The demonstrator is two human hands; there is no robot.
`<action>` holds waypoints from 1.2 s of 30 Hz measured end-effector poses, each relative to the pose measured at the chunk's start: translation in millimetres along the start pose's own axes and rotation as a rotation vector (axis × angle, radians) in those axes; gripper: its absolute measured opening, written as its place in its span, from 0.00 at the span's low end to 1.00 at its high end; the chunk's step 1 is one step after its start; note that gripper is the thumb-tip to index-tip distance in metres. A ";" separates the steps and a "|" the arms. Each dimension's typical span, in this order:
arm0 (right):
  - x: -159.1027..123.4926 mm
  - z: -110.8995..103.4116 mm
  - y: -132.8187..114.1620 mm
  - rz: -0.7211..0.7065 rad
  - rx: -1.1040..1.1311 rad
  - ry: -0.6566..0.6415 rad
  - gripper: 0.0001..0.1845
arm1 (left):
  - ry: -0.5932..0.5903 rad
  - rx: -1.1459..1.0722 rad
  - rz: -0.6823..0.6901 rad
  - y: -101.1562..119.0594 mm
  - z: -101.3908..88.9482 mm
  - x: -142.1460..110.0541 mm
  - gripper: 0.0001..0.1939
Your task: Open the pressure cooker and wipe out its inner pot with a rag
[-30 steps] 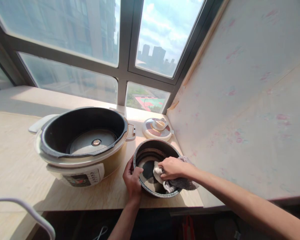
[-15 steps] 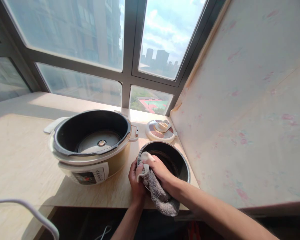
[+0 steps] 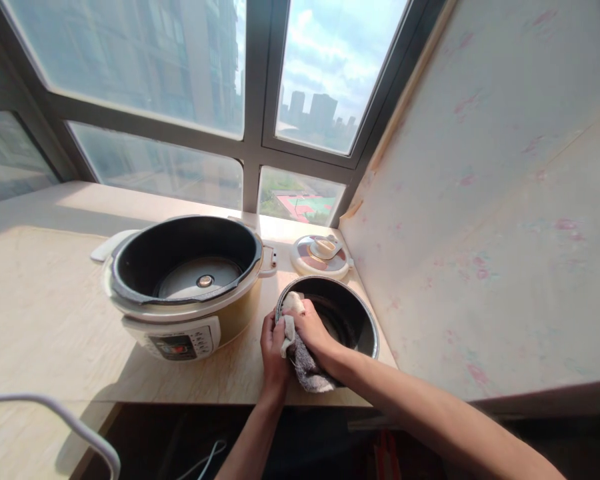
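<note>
A black inner pot (image 3: 364, 325) with a shiny rim stands near the front edge of the ledge. My left hand (image 3: 274, 348) is closed round its left side, the thumb up near the rim. Inside the same edge, my right hand (image 3: 314, 331) presses a bunched grey and white cloth (image 3: 311, 375) against the pot's wall. The cloth drapes over the near rim, and its pale end lies by my left thumb. My right fingertips are partly hidden in it.
The pressure cooker body (image 3: 237, 313) stands open to the left, its control panel facing me. A round lid (image 3: 318, 265) lies behind the pot, beside the papered wall (image 3: 480, 233). A white cord (image 3: 55, 412) curves at lower left. Windows (image 3: 145, 67) rise behind.
My right hand and the cloth have moved slightly up and farther into the pot at its left wall. Less cloth hangs over the near rim. My left hand keeps its grip.
</note>
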State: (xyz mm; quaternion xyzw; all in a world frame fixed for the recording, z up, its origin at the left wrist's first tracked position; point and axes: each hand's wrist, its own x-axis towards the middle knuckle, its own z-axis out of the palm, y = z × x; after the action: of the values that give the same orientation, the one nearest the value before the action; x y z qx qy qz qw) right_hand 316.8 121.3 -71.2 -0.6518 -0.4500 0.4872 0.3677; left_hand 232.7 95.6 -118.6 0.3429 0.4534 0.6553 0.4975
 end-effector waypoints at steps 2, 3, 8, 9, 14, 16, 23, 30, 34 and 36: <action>-2.5 -7.0 3.8 -0.033 -0.094 -0.085 0.14 | -0.001 -0.010 0.003 -1.1 1.8 -1.0 0.18; -3.6 -11.5 5.6 -0.046 -0.152 -0.135 0.12 | 0.007 -0.012 0.002 -1.6 2.7 -1.4 0.17; -3.9 -40.6 11.8 -0.102 -0.568 -0.490 0.09 | 0.079 -0.015 0.015 -3.3 4.5 -1.3 0.17; -2.9 -46.6 11.6 -0.118 -0.652 -0.554 0.10 | 0.080 -0.018 0.021 -3.3 4.0 -0.8 0.18; 5.5 -68.2 0.3 -0.108 -0.988 -0.679 0.18 | 0.026 0.019 0.019 -0.2 -1.6 2.9 0.21; 9.5 -72.3 -3.8 -0.066 -1.114 -0.627 0.21 | 0.005 0.042 0.024 1.0 -3.6 4.2 0.22; 24.0 -72.9 1.7 -0.081 -1.400 -0.272 0.20 | -0.004 0.039 0.046 -3.3 -4.5 5.0 0.23; 45.3 -53.0 -2.1 -0.144 -1.351 -0.148 0.21 | -0.016 -0.004 0.050 -6.3 -4.3 4.5 0.21; 50.6 -32.9 -3.6 -0.123 -1.288 -0.228 0.22 | -0.009 -0.007 0.072 -7.2 -3.2 6.1 0.21; 47.8 -26.9 -3.8 -0.137 -1.255 -0.310 0.22 | -0.007 -0.016 0.065 -7.4 -2.4 6.2 0.21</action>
State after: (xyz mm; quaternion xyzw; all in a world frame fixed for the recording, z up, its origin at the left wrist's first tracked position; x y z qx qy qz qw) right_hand 347.7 166.5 -75.4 -0.6347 -0.7376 0.1956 -0.1222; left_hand 231.4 101.7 -126.4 0.3556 0.4350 0.6737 0.4801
